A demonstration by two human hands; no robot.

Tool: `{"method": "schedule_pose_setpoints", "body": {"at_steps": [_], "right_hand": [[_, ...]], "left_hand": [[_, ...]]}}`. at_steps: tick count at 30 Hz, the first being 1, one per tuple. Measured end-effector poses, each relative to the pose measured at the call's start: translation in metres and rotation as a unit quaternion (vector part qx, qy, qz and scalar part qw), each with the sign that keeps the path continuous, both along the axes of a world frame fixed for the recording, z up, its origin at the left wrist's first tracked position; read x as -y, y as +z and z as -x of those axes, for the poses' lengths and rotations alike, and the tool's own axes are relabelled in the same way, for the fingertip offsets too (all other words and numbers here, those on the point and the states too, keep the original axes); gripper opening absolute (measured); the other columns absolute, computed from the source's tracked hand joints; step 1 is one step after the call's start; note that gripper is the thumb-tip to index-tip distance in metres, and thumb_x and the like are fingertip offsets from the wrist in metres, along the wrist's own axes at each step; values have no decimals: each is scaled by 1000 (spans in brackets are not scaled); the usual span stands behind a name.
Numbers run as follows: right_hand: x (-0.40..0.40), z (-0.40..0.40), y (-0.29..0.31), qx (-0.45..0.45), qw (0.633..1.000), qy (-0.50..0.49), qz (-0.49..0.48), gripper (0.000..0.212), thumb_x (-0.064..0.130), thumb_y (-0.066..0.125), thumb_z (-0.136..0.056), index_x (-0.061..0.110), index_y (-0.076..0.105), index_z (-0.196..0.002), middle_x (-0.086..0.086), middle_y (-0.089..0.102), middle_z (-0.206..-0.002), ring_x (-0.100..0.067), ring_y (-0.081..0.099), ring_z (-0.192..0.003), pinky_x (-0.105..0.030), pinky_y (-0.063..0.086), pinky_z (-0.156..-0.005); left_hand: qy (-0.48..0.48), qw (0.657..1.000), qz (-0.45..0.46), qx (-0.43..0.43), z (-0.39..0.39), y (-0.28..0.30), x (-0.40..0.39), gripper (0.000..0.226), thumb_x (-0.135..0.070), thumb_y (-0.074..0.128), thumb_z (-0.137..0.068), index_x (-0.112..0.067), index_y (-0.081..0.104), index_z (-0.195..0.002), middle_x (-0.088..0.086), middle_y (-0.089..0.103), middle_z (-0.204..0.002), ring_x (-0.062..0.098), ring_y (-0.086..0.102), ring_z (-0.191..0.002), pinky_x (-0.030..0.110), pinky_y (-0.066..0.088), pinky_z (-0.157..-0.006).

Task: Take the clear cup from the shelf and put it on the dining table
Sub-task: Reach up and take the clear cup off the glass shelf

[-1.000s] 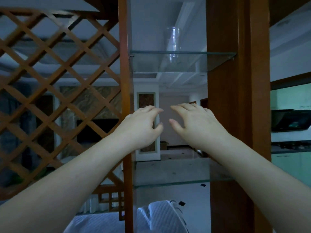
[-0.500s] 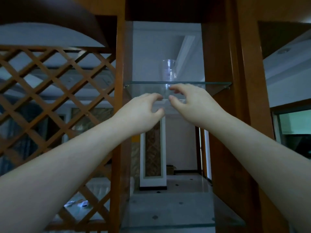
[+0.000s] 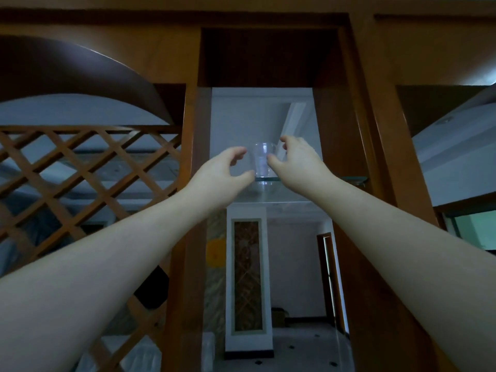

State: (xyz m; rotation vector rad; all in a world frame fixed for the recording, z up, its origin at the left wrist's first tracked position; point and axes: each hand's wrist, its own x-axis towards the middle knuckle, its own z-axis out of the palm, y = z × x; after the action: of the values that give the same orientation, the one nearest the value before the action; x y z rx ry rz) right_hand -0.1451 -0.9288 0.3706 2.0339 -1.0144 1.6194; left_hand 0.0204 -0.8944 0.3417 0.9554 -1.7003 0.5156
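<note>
As I looked up past both raised forearms, the clear cup (image 3: 262, 160) stood upright on the glass shelf (image 3: 284, 179), just back from its front edge and about midway between the two wooden uprights (image 3: 346, 146) that carried it. My left hand (image 3: 222, 174) was curled into an open C just left of the cup, thumb near the shelf's front edge, fingers apart and holding nothing. My right hand (image 3: 294, 159) was spread the same way on the cup's right side, thumb tip against or just in front of the glass wall; I could not tell whether it actually touched. Neither hand had closed on anything. A wooden lattice panel (image 3: 88, 170) filled the frame to the left.
</note>
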Motion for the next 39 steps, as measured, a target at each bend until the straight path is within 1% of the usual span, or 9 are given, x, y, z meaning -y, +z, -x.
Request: {"method": "schedule_pose_setpoints", "body": {"at_steps": [6, 11, 14, 17, 22, 27, 31, 35, 39], "right_hand": [[12, -9, 29, 93, 984, 80, -125, 77, 46, 56, -88, 6, 23, -144, -17, 45, -139, -20, 43, -90, -24, 31, -52], [22, -18, 38, 93, 967, 83, -222, 84, 57, 58, -84, 4, 30, -142, -20, 42, -144, -37, 47, -122, -41, 41, -87], [25, -22, 44, 83, 960, 88, -253, 88, 62, 57, -81, 6, 30, -143, -20, 39, -147, -38, 44, -127, -48, 39, -102], [26, -28, 46, 81, 950, 107, -281, 96, 66, 61, -76, 9, 28, -145, -19, 38, -149, -36, 44, -129, -53, 37, -105], [41, -35, 49, 131, 948, 146, -250, 85, 58, 68, -75, 7, 39, -137, -13, 60, -124, -24, 61, -104, -43, 44, -89], [39, -25, 52, 163, 930, 240, -223, 82, 55, 72, -73, 5, 45, -132, -14, 61, -121, -21, 60, -102, -41, 49, -91], [20, -19, 48, 171, 914, 303, -210, 78, 57, 71, -71, 5, 51, -126, -9, 63, -120, -13, 61, -88, -27, 52, -64], [-1, -11, 40, 177, 894, 365, -190, 83, 53, 75, -70, 5, 46, -132, -7, 64, -113, -15, 64, -99, -31, 55, -80], [-18, -6, 18, 136, 897, 383, -173, 92, 55, 75, -68, 8, 39, -139, -8, 60, -121, -13, 61, -105, -34, 50, -92]], "left_hand": [[-8, 998, -55, -29, -7, 25, 8, 66, -36, 66, -86, -23, 37, -144, 0, 51, -143, 17, 47, -128, 31, 38, -95], [3, 994, -111, -19, -11, 28, 16, 69, -38, 67, -86, -24, 34, -146, 2, 48, -146, 20, 50, -125, 28, 41, -85], [-1, 994, -110, -16, -10, 25, 19, 67, -37, 65, -88, -26, 34, -146, 1, 47, -146, 19, 50, -125, 21, 40, -75], [-6, 994, -107, -23, -12, 23, 18, 66, -37, 64, -88, -25, 34, -146, 1, 47, -147, 19, 48, -127, 25, 40, -84], [-6, 995, -98, -35, -11, 19, 16, 67, -38, 65, -87, -24, 34, -146, 2, 47, -147, 20, 46, -129, 30, 38, -92], [-51, 988, -117, -87, -6, 21, 16, 73, -38, 62, -88, -26, 25, -150, 0, 47, -147, 20, 48, -127, 28, 37, -84], [-68, 979, -111, -158, -4, 25, 10, 68, -44, 57, -90, -26, 28, -149, 5, 45, -149, 24, 46, -129, 32, 35, -89], [-196, 946, -121, -229, -2, 18, 4, 61, -50, 50, -93, -21, 36, -145, 7, 49, -146, 22, 49, -127, 42, 35, -109], [-400, 850, -162, -302, 9, -5, -7, 50, -45, 51, -96, -16, 45, -137, 12, 56, -135, 26, 60, -116, 39, 49, -99]]}}
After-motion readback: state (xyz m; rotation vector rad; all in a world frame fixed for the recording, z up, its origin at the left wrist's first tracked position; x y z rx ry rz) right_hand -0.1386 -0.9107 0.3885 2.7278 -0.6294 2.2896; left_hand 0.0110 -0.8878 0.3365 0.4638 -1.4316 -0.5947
